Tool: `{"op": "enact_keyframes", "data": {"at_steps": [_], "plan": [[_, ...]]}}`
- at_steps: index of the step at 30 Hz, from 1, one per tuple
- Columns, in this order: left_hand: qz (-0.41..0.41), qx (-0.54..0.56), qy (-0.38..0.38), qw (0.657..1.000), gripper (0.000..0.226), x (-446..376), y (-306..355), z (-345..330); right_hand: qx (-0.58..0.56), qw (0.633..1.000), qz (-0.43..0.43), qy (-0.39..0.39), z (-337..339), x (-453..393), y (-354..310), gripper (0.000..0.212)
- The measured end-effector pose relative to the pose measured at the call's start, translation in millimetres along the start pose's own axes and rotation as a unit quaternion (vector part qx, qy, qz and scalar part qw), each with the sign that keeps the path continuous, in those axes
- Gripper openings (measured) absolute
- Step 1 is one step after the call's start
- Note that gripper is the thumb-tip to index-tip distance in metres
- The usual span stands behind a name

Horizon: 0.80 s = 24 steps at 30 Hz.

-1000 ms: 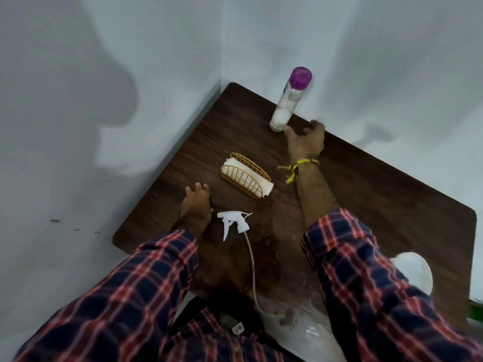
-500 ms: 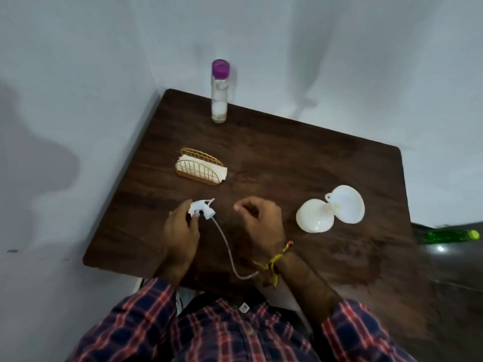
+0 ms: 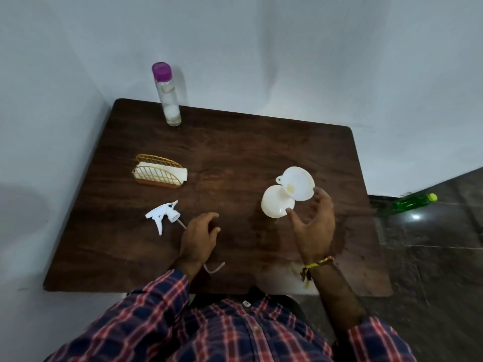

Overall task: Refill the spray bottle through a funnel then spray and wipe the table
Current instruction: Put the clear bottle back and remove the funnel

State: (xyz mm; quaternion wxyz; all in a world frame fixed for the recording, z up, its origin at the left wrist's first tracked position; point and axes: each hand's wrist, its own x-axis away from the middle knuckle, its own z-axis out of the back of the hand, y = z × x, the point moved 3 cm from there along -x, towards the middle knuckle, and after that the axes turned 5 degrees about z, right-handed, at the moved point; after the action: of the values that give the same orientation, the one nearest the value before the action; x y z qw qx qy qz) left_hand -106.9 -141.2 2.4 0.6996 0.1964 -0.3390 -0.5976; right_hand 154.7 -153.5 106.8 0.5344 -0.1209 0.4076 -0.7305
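Right hand [image 3: 312, 226] has moved to the funnels [image 3: 287, 194], grip open, perhaps touching.

Gold wire napkin holder [image 3: 159, 171] with white napkins [image 3: 167, 173] on worktop [image 3: 235, 152], up-left of left hand [image 3: 199, 239]. Green bottle [image 3: 414, 202] with yellow cap lying on dark tiled floor [image 3: 431, 257], well right of right hand [image 3: 312, 226], off worktop.

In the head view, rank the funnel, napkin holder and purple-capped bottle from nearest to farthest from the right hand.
1. Funnel: at the right hand's fingertips.
2. Napkin holder: table's left side.
3. Purple-capped bottle: far left edge, by the wall.
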Motion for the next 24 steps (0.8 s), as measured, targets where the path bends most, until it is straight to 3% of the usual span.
{"op": "enact_keyframes", "data": {"at_steps": [2,6,10,16,21,24], "plan": [[0.001,0.001,-0.027,1.000,0.045,-4.8,14.2,-4.1,0.019,0.997,0.053,-0.052,-0.2,-13.4,1.7,0.069],[-0.020,0.000,-0.113,0.993,0.067,-13.6,65.1,-11.2,0.052,0.991,0.095,-0.080,-0.5,-29.8,0.9,0.022],[-0.080,0.049,-0.152,0.984,0.081,-28.9,130.8,-37.5,0.029,0.990,0.113,-0.073,5.0,-40.0,5.2,0.014],[-0.012,0.067,-0.107,0.992,0.062,-53.8,162.4,-78.3,0.023,0.986,0.144,-0.079,13.7,-47.4,16.4,0.010],[-0.038,0.075,-0.075,0.994,0.050,-54.8,161.7,-80.9,0.002,0.985,0.171,-0.032,24.3,-53.5,19.9,0.022],[-0.044,0.070,-0.076,0.994,0.049,-55.6,162.0,-81.8,-0.004,0.985,0.173,-0.026,29.7,-64.1,24.8,0.008]]}}
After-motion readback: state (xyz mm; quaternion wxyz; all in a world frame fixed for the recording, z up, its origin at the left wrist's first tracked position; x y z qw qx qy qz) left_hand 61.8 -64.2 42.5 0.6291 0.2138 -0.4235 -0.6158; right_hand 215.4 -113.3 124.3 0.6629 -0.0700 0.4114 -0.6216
